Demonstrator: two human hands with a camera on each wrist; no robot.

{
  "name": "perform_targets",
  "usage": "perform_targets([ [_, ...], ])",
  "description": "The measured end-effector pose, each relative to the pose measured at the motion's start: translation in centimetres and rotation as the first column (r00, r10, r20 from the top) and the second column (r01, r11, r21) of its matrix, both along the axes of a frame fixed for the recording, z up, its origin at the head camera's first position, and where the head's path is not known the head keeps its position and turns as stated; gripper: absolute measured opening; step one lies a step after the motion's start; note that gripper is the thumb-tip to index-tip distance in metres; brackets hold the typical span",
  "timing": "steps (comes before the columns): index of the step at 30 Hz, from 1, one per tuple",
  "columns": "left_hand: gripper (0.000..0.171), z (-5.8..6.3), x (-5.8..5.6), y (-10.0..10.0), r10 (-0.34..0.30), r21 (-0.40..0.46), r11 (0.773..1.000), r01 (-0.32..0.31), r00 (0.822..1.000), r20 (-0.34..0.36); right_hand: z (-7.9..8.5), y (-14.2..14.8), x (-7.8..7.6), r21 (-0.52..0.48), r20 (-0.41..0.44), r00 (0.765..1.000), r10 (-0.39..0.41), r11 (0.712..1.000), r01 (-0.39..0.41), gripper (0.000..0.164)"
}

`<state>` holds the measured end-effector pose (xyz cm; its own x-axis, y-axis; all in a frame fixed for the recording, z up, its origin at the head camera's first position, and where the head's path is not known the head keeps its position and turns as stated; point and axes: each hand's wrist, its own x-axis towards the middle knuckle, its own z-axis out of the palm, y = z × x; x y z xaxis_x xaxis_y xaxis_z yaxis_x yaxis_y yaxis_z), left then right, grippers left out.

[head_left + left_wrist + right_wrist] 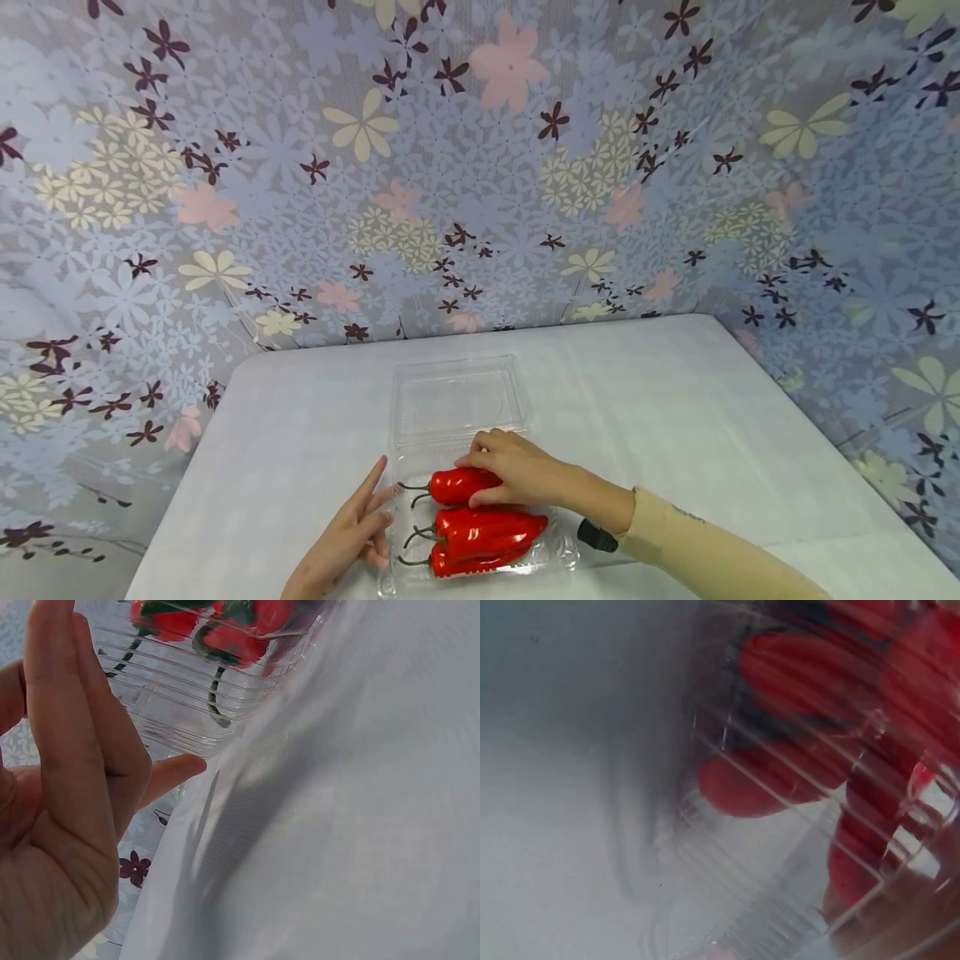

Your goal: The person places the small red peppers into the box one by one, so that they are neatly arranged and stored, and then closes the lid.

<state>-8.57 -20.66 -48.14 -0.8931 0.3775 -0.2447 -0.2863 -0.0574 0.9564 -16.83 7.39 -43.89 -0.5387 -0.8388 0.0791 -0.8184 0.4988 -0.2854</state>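
Note:
Several glossy red peppers with green stems lie in a clear plastic clamshell container [558, 557] in the head view, all stems pointing left. My right hand [513, 468] reaches in from the right and grips the farthest red pepper [450, 487], thumb on its near side and fingers over its far side. The nearer peppers [483, 537] lie side by side below it. At the container's left side is my left hand [347, 531], fingers loosely extended. The left wrist view shows that hand [82, 795] close to the ribbed clear wall [176, 712]. Peppers [772, 780] appear blurred through plastic in the right wrist view.
The container's clear lid [457, 402] lies folded back on the far side. A white cloth covers the table [637, 400]. Behind it hangs a flower-patterned backdrop [480, 208]. A small black object [597, 536] sits by my right wrist.

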Motion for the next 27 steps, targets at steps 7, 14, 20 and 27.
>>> perform_targets([
  [7,0.083,0.1,0.0,0.2,-0.008,-0.008,1.0,0.008,1.0,-0.005,-0.4,0.3,0.2,-0.001,0.081,0.997,0.013,1.0,-0.013,0.049],
  [14,0.083,0.0,-0.1,0.1,-0.005,-0.011,1.0,0.005,1.0,-0.016,-0.5,0.7,0.2,-0.034,0.102,0.995,0.016,0.999,-0.013,0.054],
  [20,0.082,0.5,-0.4,-0.9,-0.052,-0.077,0.996,0.049,0.998,-0.031,1.0,2.9,-0.6,-0.196,0.127,0.99,-0.054,0.977,0.078,0.055],
  [27,0.077,3.5,-1.9,-4.1,0.028,-0.22,0.974,-0.058,0.99,-0.137,3.2,7.9,-3.1,-0.398,0.167,0.963,-0.21,0.88,0.261,0.062],
])
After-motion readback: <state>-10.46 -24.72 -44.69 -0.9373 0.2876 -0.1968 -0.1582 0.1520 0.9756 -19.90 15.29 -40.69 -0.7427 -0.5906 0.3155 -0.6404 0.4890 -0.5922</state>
